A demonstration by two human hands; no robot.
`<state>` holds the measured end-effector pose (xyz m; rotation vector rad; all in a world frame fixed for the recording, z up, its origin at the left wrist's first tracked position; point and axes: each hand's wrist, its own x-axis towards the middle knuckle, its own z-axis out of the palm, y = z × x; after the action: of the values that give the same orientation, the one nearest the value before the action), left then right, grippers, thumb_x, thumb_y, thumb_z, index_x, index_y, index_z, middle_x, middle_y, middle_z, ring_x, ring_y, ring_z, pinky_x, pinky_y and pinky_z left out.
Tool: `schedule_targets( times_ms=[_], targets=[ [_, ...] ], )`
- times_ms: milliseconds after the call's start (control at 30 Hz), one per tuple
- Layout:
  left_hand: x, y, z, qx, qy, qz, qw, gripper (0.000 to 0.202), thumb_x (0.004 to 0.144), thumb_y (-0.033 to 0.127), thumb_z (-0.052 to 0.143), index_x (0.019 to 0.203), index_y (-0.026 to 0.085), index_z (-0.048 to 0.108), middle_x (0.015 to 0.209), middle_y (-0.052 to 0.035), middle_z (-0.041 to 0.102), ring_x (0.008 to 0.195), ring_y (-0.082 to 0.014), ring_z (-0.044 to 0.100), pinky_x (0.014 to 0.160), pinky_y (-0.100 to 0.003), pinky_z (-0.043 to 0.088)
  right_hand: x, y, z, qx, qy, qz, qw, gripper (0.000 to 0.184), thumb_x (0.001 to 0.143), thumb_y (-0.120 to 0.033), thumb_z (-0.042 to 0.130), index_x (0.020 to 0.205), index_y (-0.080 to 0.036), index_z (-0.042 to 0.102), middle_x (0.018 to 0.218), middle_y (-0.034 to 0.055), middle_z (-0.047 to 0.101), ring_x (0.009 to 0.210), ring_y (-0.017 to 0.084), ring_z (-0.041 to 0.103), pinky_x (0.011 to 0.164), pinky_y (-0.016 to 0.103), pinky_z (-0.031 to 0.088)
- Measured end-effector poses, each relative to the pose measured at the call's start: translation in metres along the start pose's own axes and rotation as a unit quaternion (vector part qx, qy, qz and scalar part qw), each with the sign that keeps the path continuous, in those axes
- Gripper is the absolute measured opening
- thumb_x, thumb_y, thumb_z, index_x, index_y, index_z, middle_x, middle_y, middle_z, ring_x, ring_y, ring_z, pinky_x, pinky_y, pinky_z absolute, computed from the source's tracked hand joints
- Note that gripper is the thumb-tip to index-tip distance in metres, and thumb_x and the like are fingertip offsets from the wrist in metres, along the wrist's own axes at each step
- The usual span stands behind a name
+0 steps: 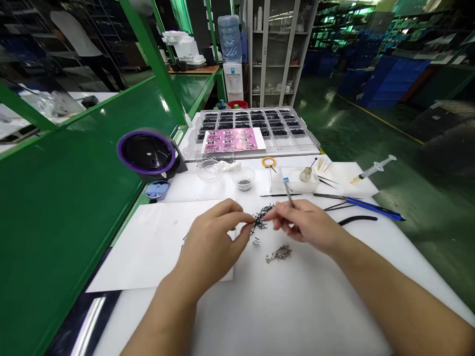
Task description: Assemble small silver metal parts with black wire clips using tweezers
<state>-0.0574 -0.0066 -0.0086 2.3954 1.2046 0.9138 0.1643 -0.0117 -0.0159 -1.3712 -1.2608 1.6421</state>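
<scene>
L hand has its grip pinched on a tiny black pc; R hand is closed round a metal tool. Black pile lies btwn 'em on table, partly blocked by R hand. Metal bits nearby; clear bowl beyond; pink-printed sheet covers pt of tray.

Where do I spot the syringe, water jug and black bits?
Syringe [370, 171]: head view, on its clear barrel.
Water jug [230, 39]: head view, on its blue side.
Black bits [263, 213]: head view, near the pile's middle.

Piece in left grip too small to tell.
</scene>
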Motion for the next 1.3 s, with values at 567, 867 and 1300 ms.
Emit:
schedule_targets(
  times_ms=[567, 867, 1300],
  targets=[
    [-0.042, -0.025, -0.057, 0.221, -0.132, -0.202, 0.945, 0.029, 0.093, 0.028, 0.050, 0.101, 0.021, 0.076, 0.100, -0.0034, 0.070, 0.077, -0.0172, 0.064, 0.068, -0.030, 0.050, 0.004, -0.002, -0.024, -0.542, 0.096, -0.057, 0.833, 0.020, 0.095, -0.029, 0.048, 0.085, -0.019, 0.062, 0.092, 0.0065, 0.066, 0.085, 0.024, 0.059, 0.071, 0.035, 0.040],
    [0.012, 0.007, -0.012, 0.061, -0.232, -0.009, 0.971, 0.027, 0.083, 0.020, 0.061, 0.106, 0.026, 0.073, 0.098, 0.0006, 0.068, 0.083, -0.0172, 0.062, 0.072, -0.029, 0.049, -0.012, -0.006, -0.014, -0.396, 0.071, -0.138, 0.905, 0.025, 0.095, -0.042, 0.054, 0.100, -0.027, 0.073, 0.101, -0.0013, 0.071, 0.091, 0.020, 0.065, 0.076, 0.032, 0.049],
    [0.007, -0.015, 0.006, -0.019, -0.182, -0.067, 0.981, 0.015, 0.087, 0.024, 0.061, 0.099, 0.025, 0.070, 0.086, 0.0016, 0.068, 0.080, -0.0150, 0.062, 0.068, -0.027, 0.047, -0.014, -0.003, 0.003, -0.359, -0.036, -0.094, 0.928, 0.003, 0.083, -0.022, 0.062, 0.082, -0.024, 0.063, 0.079, -0.0061, 0.068, 0.076, 0.013, 0.063, 0.066, 0.026, 0.047]
  ],
)
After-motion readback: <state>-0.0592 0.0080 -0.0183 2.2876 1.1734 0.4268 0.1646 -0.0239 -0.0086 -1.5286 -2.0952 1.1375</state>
